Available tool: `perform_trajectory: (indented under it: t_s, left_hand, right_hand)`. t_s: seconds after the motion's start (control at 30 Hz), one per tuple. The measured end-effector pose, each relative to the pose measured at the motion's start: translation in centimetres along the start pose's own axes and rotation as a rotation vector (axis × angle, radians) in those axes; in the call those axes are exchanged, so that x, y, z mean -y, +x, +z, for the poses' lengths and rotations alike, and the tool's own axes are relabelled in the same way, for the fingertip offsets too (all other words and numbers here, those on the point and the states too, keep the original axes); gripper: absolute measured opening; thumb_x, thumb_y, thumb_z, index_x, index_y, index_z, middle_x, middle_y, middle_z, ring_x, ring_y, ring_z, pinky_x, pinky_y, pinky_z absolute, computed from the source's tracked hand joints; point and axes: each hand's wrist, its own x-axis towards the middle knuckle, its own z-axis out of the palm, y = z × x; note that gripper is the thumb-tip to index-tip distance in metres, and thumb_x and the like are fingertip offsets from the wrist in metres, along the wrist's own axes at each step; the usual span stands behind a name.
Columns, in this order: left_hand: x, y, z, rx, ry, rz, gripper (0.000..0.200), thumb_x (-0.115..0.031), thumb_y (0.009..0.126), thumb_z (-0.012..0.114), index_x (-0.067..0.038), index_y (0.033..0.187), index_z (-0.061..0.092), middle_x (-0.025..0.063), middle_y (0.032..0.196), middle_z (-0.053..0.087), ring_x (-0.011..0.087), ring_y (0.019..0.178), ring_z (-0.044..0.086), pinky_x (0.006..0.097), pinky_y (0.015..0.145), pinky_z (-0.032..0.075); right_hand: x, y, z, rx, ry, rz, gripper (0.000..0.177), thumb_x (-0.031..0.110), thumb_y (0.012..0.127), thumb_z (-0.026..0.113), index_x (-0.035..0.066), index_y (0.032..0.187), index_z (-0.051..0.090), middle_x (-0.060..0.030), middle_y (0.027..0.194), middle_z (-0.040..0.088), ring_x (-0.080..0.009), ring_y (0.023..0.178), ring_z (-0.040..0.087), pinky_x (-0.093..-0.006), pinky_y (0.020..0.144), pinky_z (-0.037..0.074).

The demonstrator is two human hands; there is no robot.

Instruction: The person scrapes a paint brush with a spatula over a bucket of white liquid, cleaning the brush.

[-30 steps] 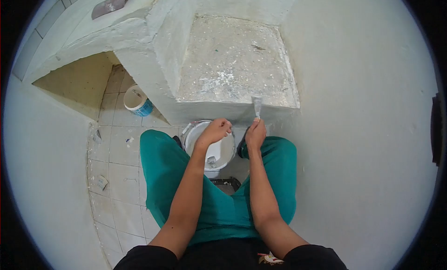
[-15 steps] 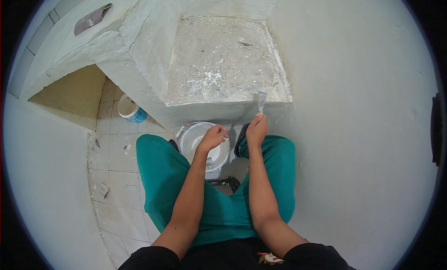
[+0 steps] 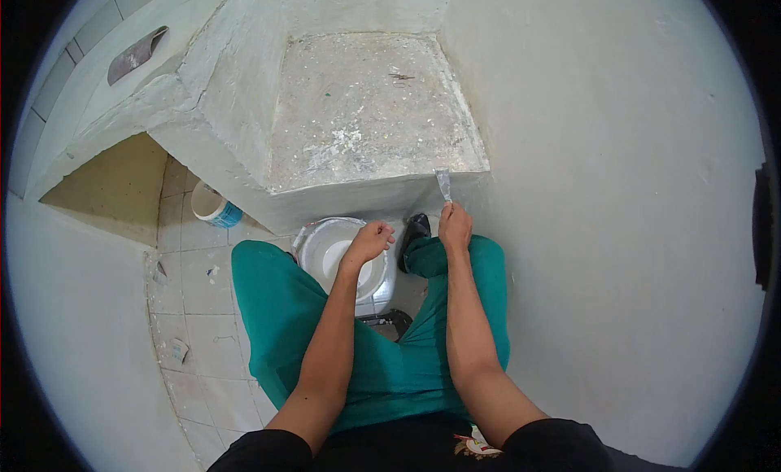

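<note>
My right hand (image 3: 456, 228) is closed around the handle of a putty knife (image 3: 443, 184). Its pale, smeared blade points up and away from me, at the front edge of the raised ledge (image 3: 382, 106). Over the rim of a white bucket (image 3: 329, 256) hangs my left hand (image 3: 372, 242), its fingers curled in with nothing visible in them. The bucket stands on the floor between my legs, and pale material coats its inside.
A smooth wall (image 3: 618, 228) rises close on my right. To the left, a small white and blue tub (image 3: 216, 206) stands on the tiled floor (image 3: 207, 289) near an arched opening. A curved brownish piece (image 3: 138, 55) lies on the upper left surface. White specks and debris cover the ledge.
The view has shifted, so the ledge and bucket appear farther left. The putty knife blade has come down slightly and tilted left, at the ledge's front face. My left hand stays curled over the bucket.
</note>
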Motion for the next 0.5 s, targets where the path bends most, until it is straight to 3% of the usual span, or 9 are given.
perform_trajectory:
  t_s: [0.5]
  left_hand:
    - [-2.4,-1.3,-0.9,-0.004,0.003,-0.004,0.033,-0.024,0.097,0.048,0.006,0.108,0.059,0.0141,0.092,0.066,0.0185,0.076,0.063,0.0296,0.071,0.051]
  right_hand:
    - [-0.6,-2.7,-0.7,-0.044,-0.019,0.084,0.032,0.025,0.095,0.045,-0.002,0.085,0.058,-0.0272,0.08,0.061,-0.0469,0.079,0.058,-0.0544,0.071,0.043]
